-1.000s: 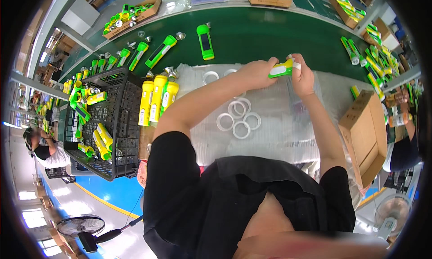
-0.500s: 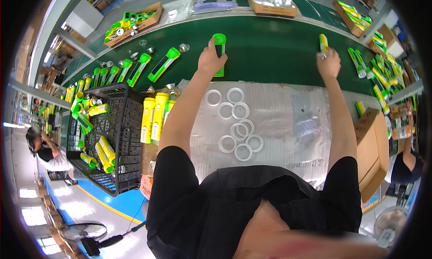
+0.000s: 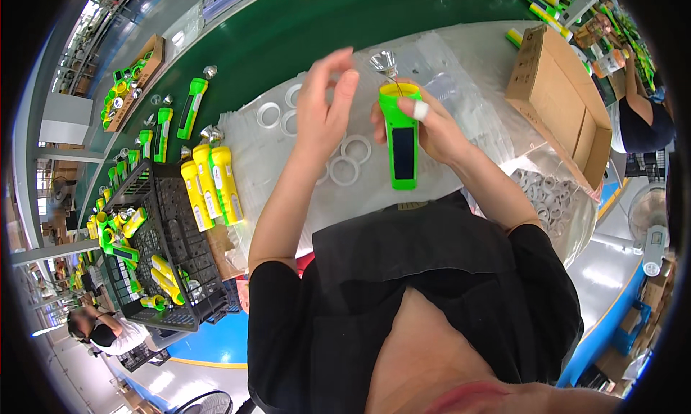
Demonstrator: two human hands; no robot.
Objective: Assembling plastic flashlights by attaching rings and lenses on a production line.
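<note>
A green flashlight body [image 3: 402, 144] with a dark panel down its side stands nearly upright over the mat, in front of my chest. My right hand [image 3: 432, 126] is closed around its upper end, a white wrap on one digit. Above the yellow-lined open mouth sits a shiny reflector [image 3: 384, 63], joined to the inside by thin wires. Just left of it my left hand [image 3: 327, 101] is raised, slightly blurred, fingers apart and holding nothing. White rings [image 3: 268, 115] lie on the translucent mat [image 3: 248, 144] beneath my arms.
Yellow flashlights [image 3: 216, 183] stand at the left beside a black crate [image 3: 180, 270] of flashlight parts. A green conveyor belt [image 3: 288, 32] runs along the far side. At right are an open cardboard box [image 3: 568, 119], heaped white rings [image 3: 543, 198] and a person [image 3: 637, 129].
The green flashlight body has come from the belt to my chest, passing from my left hand to my right. My right hand has left the yellow flashlight. My view has turned.
</note>
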